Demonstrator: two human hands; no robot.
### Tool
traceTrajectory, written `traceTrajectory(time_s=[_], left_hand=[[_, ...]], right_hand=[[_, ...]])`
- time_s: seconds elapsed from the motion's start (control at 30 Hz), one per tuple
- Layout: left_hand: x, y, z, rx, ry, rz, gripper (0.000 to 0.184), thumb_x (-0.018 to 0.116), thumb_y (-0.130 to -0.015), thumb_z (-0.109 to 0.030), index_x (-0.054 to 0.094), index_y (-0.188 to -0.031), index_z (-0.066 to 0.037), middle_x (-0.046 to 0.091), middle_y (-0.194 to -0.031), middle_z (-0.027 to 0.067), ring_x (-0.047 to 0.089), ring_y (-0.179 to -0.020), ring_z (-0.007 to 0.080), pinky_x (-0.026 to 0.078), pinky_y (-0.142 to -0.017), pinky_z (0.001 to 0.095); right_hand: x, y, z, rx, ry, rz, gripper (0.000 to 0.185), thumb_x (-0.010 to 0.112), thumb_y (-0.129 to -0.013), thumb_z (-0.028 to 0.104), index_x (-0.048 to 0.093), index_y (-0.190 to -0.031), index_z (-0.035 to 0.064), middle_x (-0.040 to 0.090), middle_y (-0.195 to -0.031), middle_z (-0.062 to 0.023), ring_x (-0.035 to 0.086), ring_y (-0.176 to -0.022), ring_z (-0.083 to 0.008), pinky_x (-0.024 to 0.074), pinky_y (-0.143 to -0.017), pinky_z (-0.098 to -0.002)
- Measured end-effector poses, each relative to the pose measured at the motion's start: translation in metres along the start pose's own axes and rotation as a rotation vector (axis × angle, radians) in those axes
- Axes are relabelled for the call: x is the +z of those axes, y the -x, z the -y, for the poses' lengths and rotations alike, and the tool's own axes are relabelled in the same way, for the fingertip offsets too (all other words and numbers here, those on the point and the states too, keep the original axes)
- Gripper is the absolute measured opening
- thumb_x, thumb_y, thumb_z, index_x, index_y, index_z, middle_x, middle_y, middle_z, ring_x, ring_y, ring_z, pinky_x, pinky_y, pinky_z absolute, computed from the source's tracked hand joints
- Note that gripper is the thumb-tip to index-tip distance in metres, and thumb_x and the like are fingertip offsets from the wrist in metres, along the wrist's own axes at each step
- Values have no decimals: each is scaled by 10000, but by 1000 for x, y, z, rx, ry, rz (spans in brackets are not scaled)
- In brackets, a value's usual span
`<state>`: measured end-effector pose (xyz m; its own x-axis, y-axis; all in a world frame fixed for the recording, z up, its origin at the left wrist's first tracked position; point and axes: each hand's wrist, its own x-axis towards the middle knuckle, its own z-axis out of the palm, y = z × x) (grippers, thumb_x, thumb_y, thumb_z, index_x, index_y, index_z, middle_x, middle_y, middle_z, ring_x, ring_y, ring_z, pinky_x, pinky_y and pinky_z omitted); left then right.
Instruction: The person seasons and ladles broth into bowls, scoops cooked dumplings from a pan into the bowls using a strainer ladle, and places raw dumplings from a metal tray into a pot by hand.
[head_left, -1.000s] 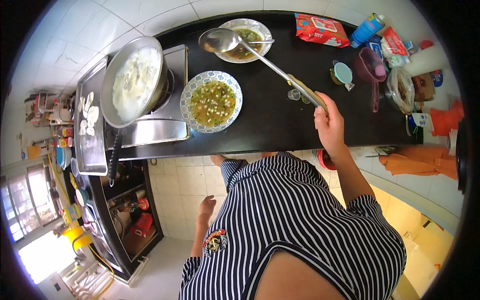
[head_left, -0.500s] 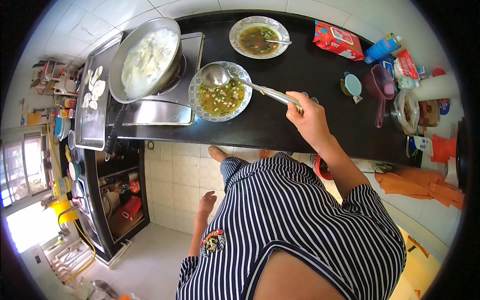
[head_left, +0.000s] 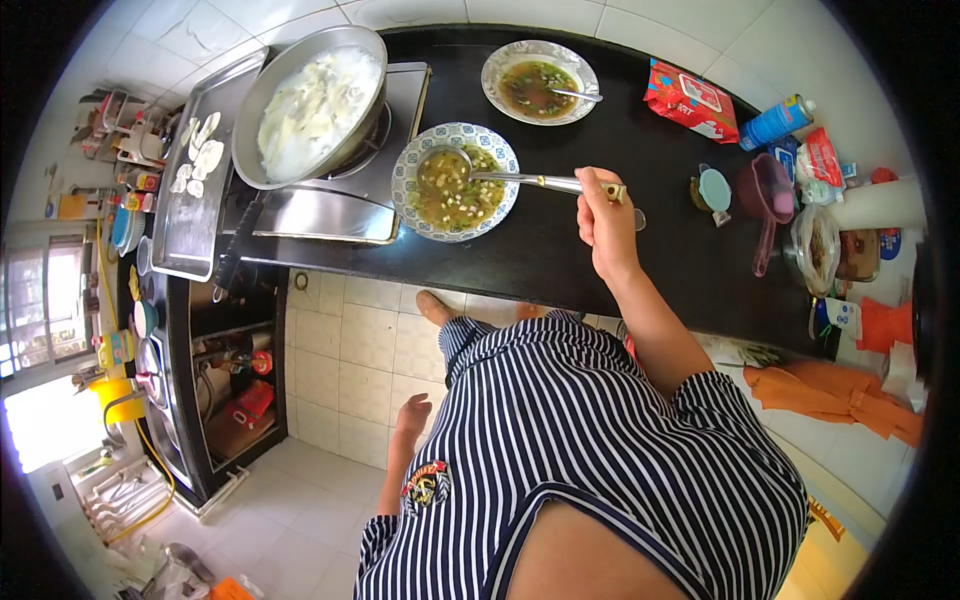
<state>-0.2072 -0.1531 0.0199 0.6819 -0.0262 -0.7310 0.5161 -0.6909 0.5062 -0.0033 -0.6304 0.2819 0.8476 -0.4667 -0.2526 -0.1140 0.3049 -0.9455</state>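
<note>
My right hand (head_left: 606, 222) is wrapped round the handle of a metal ladle (head_left: 530, 180), whose bowl sits in the soup of a blue-patterned bowl (head_left: 403, 205). Diced pieces and green bits float in the broth. Behind it stands a second bowl (head_left: 490, 88) of soup with a spoon (head_left: 580, 95) in it. My left hand (head_left: 414, 412) hangs low over the floor, fingers loosely apart and empty. A wide pan (head_left: 243, 135) of whitish, foamy food is on the stove at the left.
Left of the stove lies a metal tray (head_left: 185, 240) with several flat white pieces. The pan's black handle (head_left: 238, 250) sticks out over the counter's front edge. At the right are a red packet (head_left: 690, 102), a blue can (head_left: 777, 123) and a pink strainer (head_left: 768, 195).
The ladle has moved from above the far bowl to the near bowl and gone down into its soup, with my right hand still round the handle. The view has shifted slightly.
</note>
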Motion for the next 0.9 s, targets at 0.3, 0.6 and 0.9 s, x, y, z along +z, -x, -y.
traceTrajectory(time_s=[0.3, 0.6, 0.9], left_hand=[[2, -4, -19, 11, 21, 7, 379, 626, -843, -186, 630, -1196, -48, 701, -958, 179, 667, -886, 244, 523, -782, 336], [15, -26, 2, 0, 151, 30, 376, 639, -836, -169, 632, -1192, -49, 701, -987, 190, 674, -910, 247, 524, -808, 344], [13, -23, -23, 72, -75, 8, 363, 644, -835, -197, 645, -1171, -60, 704, -961, 175, 670, -895, 250, 525, -799, 345]], right_hand=[[-5, 1, 10, -24, 74, 161, 323, 553, -972, 243, 618, -1140, -25, 669, -843, -111, 667, -660, -147, 540, -553, -232], [-25, 7, 19, -894, 702, 416, 307, 677, -816, 28, 624, -1118, 45, 636, -920, -122, 658, -761, -224, 529, -653, -309], [-28, 13, 18, -1047, 804, 398, 253, 703, -811, 34, 630, -1053, 31, 663, -816, -101, 658, -665, -209, 533, -594, -297]])
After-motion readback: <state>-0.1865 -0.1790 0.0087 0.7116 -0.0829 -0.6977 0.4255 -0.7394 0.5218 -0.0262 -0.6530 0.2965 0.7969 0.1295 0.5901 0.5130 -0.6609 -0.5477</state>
